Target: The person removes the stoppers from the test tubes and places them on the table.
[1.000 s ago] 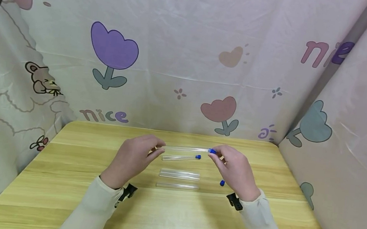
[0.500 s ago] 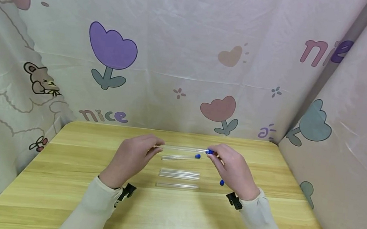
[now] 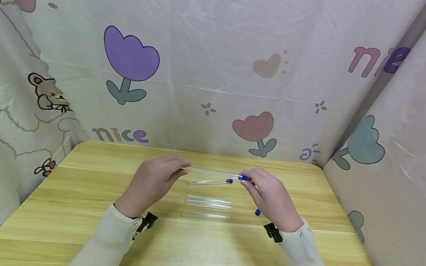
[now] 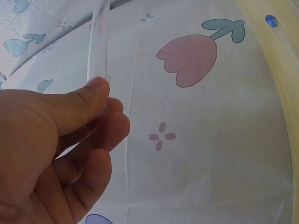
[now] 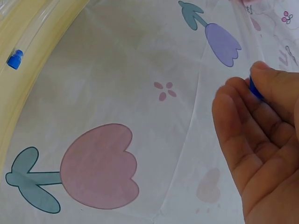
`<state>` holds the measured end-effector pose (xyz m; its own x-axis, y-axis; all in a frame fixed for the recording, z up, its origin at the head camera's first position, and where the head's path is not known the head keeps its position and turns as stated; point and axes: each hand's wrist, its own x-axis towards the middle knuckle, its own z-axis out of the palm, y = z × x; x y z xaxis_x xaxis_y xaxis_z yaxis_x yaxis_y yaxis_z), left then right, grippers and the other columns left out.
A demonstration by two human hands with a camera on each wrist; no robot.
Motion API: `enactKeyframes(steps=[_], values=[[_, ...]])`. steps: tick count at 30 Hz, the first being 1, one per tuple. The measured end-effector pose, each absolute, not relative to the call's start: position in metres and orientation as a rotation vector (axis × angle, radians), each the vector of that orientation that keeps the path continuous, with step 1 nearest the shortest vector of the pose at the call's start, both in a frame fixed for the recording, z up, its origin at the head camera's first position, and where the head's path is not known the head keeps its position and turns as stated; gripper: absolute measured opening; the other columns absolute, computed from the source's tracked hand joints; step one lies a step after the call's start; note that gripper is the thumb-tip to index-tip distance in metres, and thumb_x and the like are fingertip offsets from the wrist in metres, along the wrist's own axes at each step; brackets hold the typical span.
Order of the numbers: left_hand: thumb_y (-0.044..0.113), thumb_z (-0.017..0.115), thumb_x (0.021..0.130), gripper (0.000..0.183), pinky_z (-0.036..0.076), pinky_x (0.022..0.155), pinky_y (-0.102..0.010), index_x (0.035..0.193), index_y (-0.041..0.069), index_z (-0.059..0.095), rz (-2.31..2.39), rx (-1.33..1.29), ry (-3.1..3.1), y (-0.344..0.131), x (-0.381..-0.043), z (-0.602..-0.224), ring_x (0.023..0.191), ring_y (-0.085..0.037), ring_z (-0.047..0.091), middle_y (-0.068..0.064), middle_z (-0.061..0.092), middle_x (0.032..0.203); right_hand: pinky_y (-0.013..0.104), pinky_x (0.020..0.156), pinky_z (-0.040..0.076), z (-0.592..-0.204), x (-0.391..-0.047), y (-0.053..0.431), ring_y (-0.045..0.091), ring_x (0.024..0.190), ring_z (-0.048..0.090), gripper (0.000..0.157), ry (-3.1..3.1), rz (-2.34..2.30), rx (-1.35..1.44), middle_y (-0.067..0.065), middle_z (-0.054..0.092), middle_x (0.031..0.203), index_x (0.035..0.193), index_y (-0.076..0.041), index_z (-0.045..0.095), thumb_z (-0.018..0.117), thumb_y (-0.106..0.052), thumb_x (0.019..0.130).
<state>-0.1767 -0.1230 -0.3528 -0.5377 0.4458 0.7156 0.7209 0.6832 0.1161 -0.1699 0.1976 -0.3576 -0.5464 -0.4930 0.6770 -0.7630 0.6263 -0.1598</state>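
A clear test tube (image 3: pixel 213 172) is held level above the table between both hands. My left hand (image 3: pixel 154 183) pinches its left end between thumb and fingers; the left wrist view shows the tube (image 4: pixel 97 42) rising from the fingertips. At the other end, my right hand (image 3: pixel 271 196) pinches a blue cap (image 3: pixel 243 178), which sits at the tube's end. In the right wrist view the fingers mostly hide this cap (image 5: pixel 254 88). Just below the held tube, a tube with a blue cap (image 3: pixel 208 182) lies on the table.
Several uncapped clear tubes (image 3: pixel 208 202) lie side by side mid-table, with a single tube (image 3: pixel 205 216) nearer the front. A loose blue cap (image 3: pixel 257 212) lies by my right wrist. Patterned curtain (image 3: pixel 203 64) surrounds the wooden table (image 3: pixel 202 250) behind and at the sides.
My right hand has shifted slightly left with the blue cap, towards my left hand. The held tube's right end has dipped a little. The things on the table have stayed put.
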Motion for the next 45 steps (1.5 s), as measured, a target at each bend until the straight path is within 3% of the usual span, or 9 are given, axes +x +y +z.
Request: enactKeyframes(steps=[8, 24, 32, 45], values=[[0.013, 0.084, 0.086, 0.018, 0.059, 0.064, -0.027, 0.101, 0.011, 0.075, -0.536, -0.901, -2.233, -0.1193, -0.1753, -0.3524, 0.077, -0.010, 0.072, 0.001, 0.076, 0.095, 0.032, 0.069, 0.061, -0.3578, -0.1687, 0.1967, 0.011, 0.081, 0.067, 0.021, -2.243, 0.591, 0.901, 0.002, 0.073, 0.096, 0.105, -0.005, 0.073, 0.083, -0.004, 0.087], [0.009, 0.084, 0.086, 0.020, 0.062, 0.069, -0.031, 0.105, 0.008, 0.076, -0.517, -0.910, -2.159, -0.1251, -0.1793, -0.3541, 0.082, -0.016, 0.076, -0.001, 0.078, 0.098, 0.020, 0.068, 0.052, -0.3561, -0.1680, 0.1958, 0.005, 0.080, 0.057, 0.022, -2.283, 0.608, 1.046, -0.004, 0.069, 0.099, 0.107, -0.008, 0.070, 0.080, -0.003, 0.088], [0.014, 0.084, 0.086, 0.019, 0.061, 0.068, -0.030, 0.103, 0.010, 0.077, -0.513, -0.896, -2.218, -0.1234, -0.1784, -0.3546, 0.081, -0.014, 0.075, 0.000, 0.078, 0.097, 0.027, 0.066, 0.058, -0.3596, -0.1691, 0.1958, 0.008, 0.078, 0.063, 0.023, -2.236, 0.590, 0.985, 0.001, 0.072, 0.096, 0.106, -0.004, 0.072, 0.083, -0.002, 0.085], [0.012, 0.083, 0.087, 0.018, 0.061, 0.067, -0.031, 0.104, 0.009, 0.076, -0.506, -0.901, -2.209, -0.1231, -0.1775, -0.3541, 0.080, -0.014, 0.075, 0.000, 0.078, 0.096, 0.022, 0.066, 0.055, -0.3583, -0.1685, 0.1958, 0.007, 0.078, 0.059, 0.020, -2.268, 0.584, 0.997, -0.002, 0.070, 0.097, 0.105, -0.006, 0.071, 0.081, -0.003, 0.088]])
